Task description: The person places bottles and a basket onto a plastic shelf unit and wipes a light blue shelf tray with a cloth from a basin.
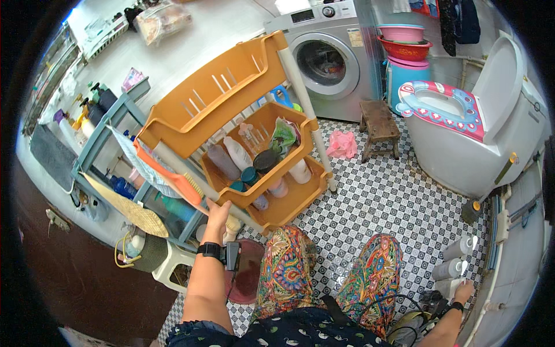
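An orange plastic shelf rack (222, 104) with pale posts stands in front of me, leaning in the picture. My left hand (218, 214) is closed at its near left post, next to an orange-handled brush (167, 170); part of the grip is hidden. On the rack's middle tier are a grey-mauve bottle (222, 162), a white bottle (237, 153), a dark-lidded jar (266, 162) and a green pouch (283, 136). Down at the right wall my right hand (463, 291) grips a white bottle (448, 287) on the floor, beside two grey pump bottles (448, 269).
Right of the rack stand a washing machine (324, 61), a small wooden stool (379, 127) and a toilet (462, 156). A pink cloth (341, 144) lies on the patterned floor. At left are a blue-grey shelf (95, 147), a white stool (173, 266) and a dark red basin (248, 272).
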Available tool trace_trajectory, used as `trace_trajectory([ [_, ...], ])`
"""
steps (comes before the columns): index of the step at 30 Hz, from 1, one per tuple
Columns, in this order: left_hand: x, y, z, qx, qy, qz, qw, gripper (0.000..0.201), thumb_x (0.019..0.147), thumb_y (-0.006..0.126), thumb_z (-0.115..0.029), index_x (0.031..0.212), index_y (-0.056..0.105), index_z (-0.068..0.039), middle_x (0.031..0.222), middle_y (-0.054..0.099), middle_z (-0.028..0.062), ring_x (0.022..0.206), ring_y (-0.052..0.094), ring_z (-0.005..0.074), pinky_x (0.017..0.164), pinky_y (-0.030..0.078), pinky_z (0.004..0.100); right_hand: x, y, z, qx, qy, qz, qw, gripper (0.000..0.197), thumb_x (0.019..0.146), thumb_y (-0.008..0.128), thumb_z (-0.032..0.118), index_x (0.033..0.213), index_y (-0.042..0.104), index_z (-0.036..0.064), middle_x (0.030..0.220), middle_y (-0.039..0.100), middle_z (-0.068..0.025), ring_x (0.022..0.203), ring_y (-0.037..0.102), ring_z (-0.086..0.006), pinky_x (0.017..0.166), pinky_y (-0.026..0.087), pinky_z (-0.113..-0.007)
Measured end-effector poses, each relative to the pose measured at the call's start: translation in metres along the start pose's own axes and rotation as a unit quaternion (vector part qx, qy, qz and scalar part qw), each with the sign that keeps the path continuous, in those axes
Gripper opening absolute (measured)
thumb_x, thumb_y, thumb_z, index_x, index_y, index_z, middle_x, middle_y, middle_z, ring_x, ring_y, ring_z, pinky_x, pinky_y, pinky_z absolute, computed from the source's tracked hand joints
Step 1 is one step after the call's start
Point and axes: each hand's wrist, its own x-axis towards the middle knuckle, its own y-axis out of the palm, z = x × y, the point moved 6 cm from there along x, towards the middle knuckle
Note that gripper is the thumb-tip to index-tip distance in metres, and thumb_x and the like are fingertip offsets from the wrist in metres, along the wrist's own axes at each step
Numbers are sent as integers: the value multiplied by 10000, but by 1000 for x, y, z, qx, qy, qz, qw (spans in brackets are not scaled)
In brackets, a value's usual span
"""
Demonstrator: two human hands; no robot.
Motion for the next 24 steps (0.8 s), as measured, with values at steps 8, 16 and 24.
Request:
trace_trajectory([
  [8, -24, 10, -10, 268, 189, 41, 944, 599, 717, 600, -166, 1240, 348, -18, 1177, 445, 210, 1106, 418, 317, 949, 318, 365, -13, -114, 44, 148, 13, -39, 988, 146, 760, 468, 32, 885, 512, -29, 801, 576, -178, 713, 539, -294, 664, 419, -379],
  [16, -93, 107, -148, 86, 349, 365, 859, 317, 853, 487, -72, 1154, 455, 21, 1059, 536, 85, 971, 500, 139, 836, 394, 258, -5, -253, 151, 56, -122, -101, 986, 323, 667, 611, 214, 954, 600, 66, 931, 606, -138, 860, 583, -271, 747, 446, -341],
  [24, -298, 258, -221, 5, 548, 549, 631, 506, 734, 648, -183, 1156, 447, 11, 1120, 523, 151, 1046, 499, 226, 887, 386, 321, -37, -406, 297, 142, -157, -56, 976, 217, 715, 543, 241, 823, 633, 76, 663, 573, -53, 611, 520, -140, 552, 422, -275],
])
